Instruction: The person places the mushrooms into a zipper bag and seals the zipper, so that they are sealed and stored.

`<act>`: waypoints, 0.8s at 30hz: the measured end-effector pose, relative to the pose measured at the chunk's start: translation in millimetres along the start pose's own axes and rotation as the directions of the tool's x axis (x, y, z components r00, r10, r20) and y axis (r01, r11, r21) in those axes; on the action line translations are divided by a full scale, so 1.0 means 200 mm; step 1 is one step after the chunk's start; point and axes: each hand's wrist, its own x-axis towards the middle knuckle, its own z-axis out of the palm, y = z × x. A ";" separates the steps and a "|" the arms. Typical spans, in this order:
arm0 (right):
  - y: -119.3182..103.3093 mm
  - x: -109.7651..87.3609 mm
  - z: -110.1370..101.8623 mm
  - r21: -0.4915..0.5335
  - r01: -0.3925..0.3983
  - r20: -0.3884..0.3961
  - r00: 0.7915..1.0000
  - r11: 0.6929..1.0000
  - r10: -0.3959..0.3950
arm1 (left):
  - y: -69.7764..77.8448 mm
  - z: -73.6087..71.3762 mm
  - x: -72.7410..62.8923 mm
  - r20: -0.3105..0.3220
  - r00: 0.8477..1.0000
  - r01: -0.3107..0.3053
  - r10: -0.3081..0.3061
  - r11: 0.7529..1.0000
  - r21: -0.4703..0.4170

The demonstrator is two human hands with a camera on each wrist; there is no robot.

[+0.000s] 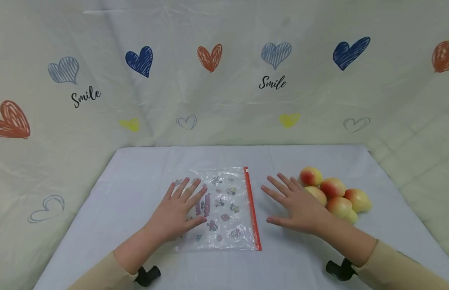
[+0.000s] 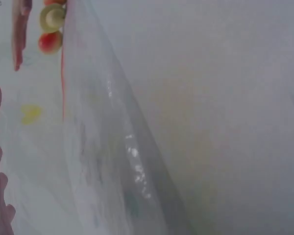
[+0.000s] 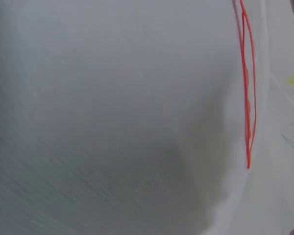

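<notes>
A clear plastic zip bag (image 1: 224,217) with small printed pictures lies flat on the white table, its red zip edge (image 1: 252,209) toward the right. Over the bag's left part my left hand (image 1: 175,215) is held palm down with spread, straight fingers, gripping nothing. My right hand (image 1: 302,205), likewise spread and bare of any object, hovers between the red edge and a group of yellow-and-red peaches (image 1: 333,188), overlapping some of them in the head view. From the right wrist, the red rims (image 3: 248,98) of the bag's mouth show slightly parted.
The white-covered table (image 1: 144,169) ends at a pale backdrop (image 1: 239,133) printed with hearts and "Smile". Black wrist mounts (image 1: 147,276) stick out below the sleeves (image 1: 104,274). Several peaches sit close together at the table's right side.
</notes>
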 end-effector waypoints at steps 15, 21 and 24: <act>-0.09 0.04 0.14 0.050 0.019 0.154 0.988 0.999 -0.027 | 0.09 0.08 0.01 0.166 0.986 0.046 -0.030 0.994 -0.097; -0.08 0.05 0.16 0.075 -0.025 0.202 0.979 0.997 0.010 | 0.10 0.12 0.00 0.229 0.972 0.082 -0.052 0.989 -0.124; -0.08 0.06 0.17 0.078 -0.038 0.227 0.974 0.996 0.019 | 0.10 0.12 0.00 0.268 0.962 0.098 -0.057 0.985 -0.140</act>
